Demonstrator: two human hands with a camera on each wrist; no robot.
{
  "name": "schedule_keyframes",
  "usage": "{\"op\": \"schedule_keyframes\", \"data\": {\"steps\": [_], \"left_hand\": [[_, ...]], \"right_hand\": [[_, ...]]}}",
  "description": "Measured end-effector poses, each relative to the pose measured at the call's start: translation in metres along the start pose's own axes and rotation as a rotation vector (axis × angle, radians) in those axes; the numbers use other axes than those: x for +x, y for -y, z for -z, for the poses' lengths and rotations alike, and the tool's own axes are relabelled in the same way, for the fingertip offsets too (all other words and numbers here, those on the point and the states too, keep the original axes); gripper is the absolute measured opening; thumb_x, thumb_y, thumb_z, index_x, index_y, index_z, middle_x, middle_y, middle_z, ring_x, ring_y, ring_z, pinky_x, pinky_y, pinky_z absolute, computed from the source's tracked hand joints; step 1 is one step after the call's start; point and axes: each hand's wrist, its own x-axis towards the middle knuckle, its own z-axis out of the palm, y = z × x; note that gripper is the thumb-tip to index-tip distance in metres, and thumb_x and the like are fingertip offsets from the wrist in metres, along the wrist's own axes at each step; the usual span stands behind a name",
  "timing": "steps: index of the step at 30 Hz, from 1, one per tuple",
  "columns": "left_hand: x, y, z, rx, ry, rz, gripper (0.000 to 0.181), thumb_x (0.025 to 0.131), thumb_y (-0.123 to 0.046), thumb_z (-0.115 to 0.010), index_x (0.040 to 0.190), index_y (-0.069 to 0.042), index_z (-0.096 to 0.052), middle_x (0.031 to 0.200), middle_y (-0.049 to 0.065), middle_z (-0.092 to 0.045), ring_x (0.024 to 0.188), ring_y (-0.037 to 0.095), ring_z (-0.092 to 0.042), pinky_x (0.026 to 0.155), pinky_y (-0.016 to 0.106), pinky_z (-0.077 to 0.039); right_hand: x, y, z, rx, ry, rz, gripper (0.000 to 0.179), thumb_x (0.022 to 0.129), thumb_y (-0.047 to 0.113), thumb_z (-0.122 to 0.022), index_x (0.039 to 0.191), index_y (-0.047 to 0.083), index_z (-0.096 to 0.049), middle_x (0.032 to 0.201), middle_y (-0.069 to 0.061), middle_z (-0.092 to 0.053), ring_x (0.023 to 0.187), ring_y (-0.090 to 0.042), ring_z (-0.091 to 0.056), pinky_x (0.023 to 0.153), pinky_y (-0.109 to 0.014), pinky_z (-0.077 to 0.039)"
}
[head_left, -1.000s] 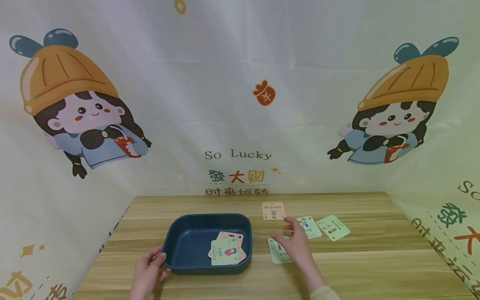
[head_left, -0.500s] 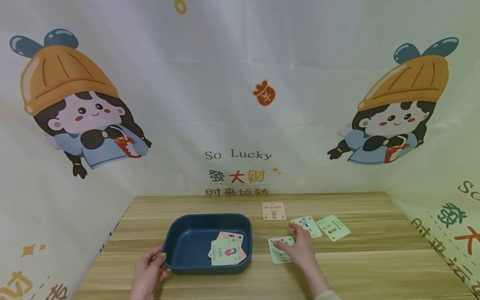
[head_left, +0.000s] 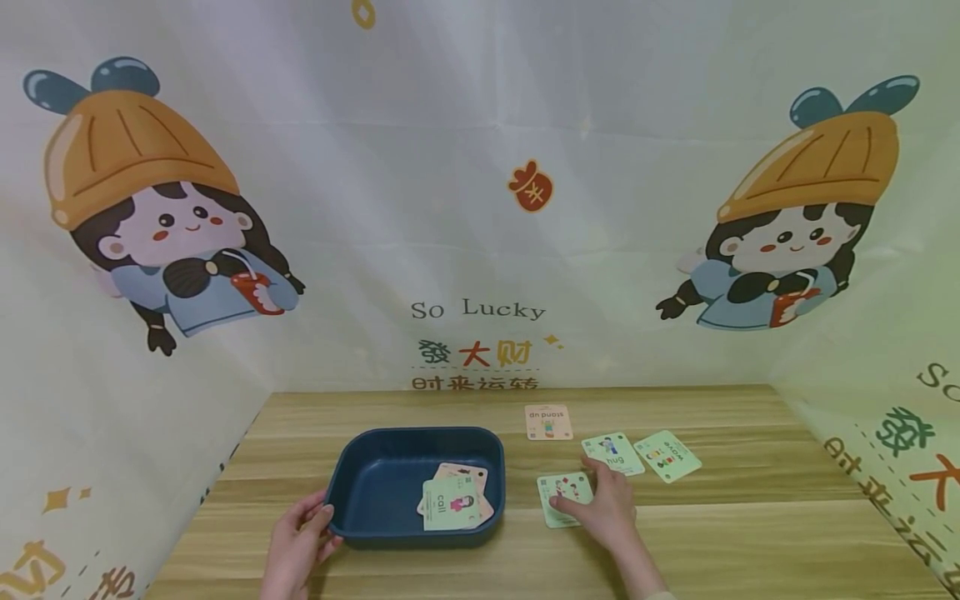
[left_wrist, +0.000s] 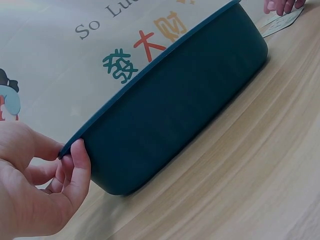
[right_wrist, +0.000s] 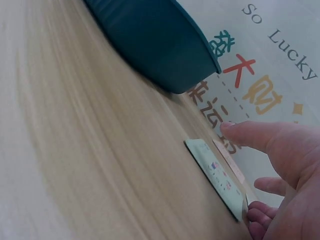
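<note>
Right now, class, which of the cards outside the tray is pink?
The "stand up" card, farthest back: it alone is pink. The "hug" card, the "wave" card and the front card are green.

Head view forward-down, low wrist views closer, tray (head_left: 378,492) shared

Pale cartoon-printed cloth (head_left: 630,208) hangs behind and beside a wood-grain table (head_left: 765,542).

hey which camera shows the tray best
The head view: it looks down into the tray, showing the cards inside. The left wrist view shows its outside, with the left hand holding one end; the right wrist view, just part of its outside, cut off.
</note>
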Motion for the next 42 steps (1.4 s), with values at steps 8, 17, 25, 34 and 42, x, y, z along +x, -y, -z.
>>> {"op": "schedule_keyframes", "data": {"steps": [8, 17, 25, 34, 42], "left_hand": [[0.000, 0.000, 0.000, -0.005, 0.003, 0.005, 0.046, 0.095, -0.009, -0.045, 0.136, 0.007, -0.031, 0.105, 0.010, -0.042, 0.074, 0.010, -0.054, 0.060, 0.021, -0.053], [0.000, 0.000, 0.000, -0.003, 0.003, -0.002, 0.045, 0.095, -0.009, -0.045, 0.135, 0.007, -0.032, 0.104, 0.010, -0.042, 0.075, 0.010, -0.055, 0.061, 0.022, -0.054], [0.001, 0.000, 0.000, -0.003, 0.003, 0.001, 0.045, 0.095, -0.009, -0.045, 0.136, 0.007, -0.032, 0.105, 0.010, -0.042, 0.075, 0.010, -0.054, 0.061, 0.022, -0.054], [0.000, -0.001, 0.000, 0.001, 0.004, 0.000, 0.045, 0.095, -0.009, -0.045, 0.135, 0.007, -0.032, 0.106, 0.012, -0.043, 0.074, 0.010, -0.054, 0.060, 0.021, -0.054], [0.000, 0.000, 0.000, 0.008, -0.008, 0.003, 0.044, 0.095, -0.010, -0.044, 0.135, 0.005, -0.033, 0.107, 0.012, -0.042, 0.076, 0.011, -0.054, 0.062, 0.022, -0.054]], "right_hand": [[-0.001, -0.005, -0.003, 0.005, -0.008, -0.009, 0.092, 0.058, 0.039, -0.083, 0.132, 0.004, -0.042, 0.123, -0.027, -0.040, 0.114, -0.042, -0.036, 0.090, -0.057, -0.035], [-0.004, -0.010, -0.007, -0.090, -0.012, 0.029, 0.107, 0.051, 0.043, -0.085, 0.136, -0.001, -0.037, 0.126, -0.026, -0.038, 0.115, -0.040, -0.033, 0.095, -0.056, -0.031], [-0.004, -0.011, -0.008, -0.117, -0.002, 0.049, 0.112, 0.048, 0.044, -0.086, 0.136, -0.003, -0.035, 0.125, -0.026, -0.037, 0.116, -0.040, -0.031, 0.097, -0.057, -0.029], [-0.004, -0.010, -0.007, -0.132, 0.004, 0.047, 0.111, 0.046, 0.039, -0.088, 0.135, -0.004, -0.037, 0.124, -0.025, -0.037, 0.115, -0.040, -0.030, 0.096, -0.055, -0.029], [-0.003, -0.010, -0.006, -0.139, 0.012, 0.044, 0.104, 0.047, 0.036, -0.088, 0.131, -0.003, -0.042, 0.120, -0.025, -0.038, 0.111, -0.038, -0.032, 0.093, -0.053, -0.032]]}}
